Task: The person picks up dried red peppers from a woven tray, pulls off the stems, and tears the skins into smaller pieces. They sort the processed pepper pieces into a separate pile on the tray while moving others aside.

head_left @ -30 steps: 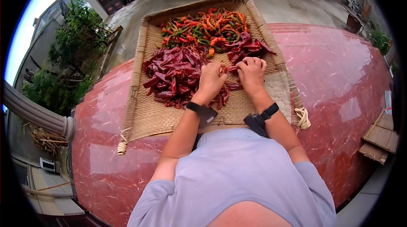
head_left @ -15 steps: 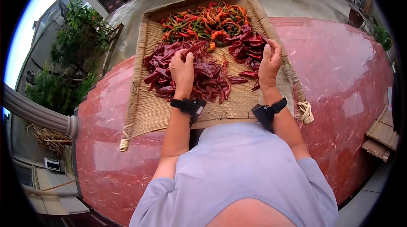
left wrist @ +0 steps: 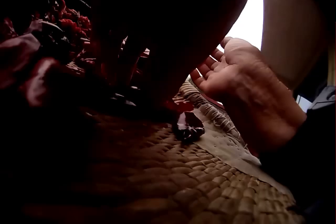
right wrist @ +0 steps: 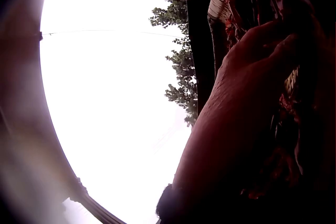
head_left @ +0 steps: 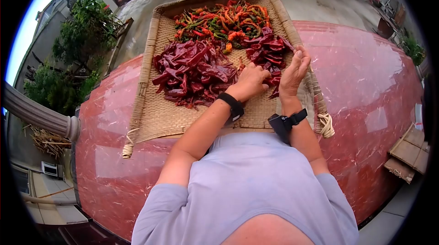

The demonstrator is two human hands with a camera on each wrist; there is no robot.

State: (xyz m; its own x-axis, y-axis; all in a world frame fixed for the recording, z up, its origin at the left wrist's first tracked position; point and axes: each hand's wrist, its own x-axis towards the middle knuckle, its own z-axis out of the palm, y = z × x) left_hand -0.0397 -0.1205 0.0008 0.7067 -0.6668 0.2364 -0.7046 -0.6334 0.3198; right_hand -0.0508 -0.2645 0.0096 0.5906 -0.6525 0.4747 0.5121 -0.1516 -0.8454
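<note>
Dark red chilies are seen in woven tray, upper ctr. Fingers of L hand & R hand are bent; grip can't be told. Chilies could be knocked over R rim if brushed by R hand.

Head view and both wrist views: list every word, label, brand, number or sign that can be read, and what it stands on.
There is no readable text in any view.
Black wrist strap on the left arm: no lettering can be made out.
Black boxy mount on the right arm: no lettering can be made out.
Pale lavender-grey shirt: no print visible.
White-framed rectangular object: too small to read.
</note>
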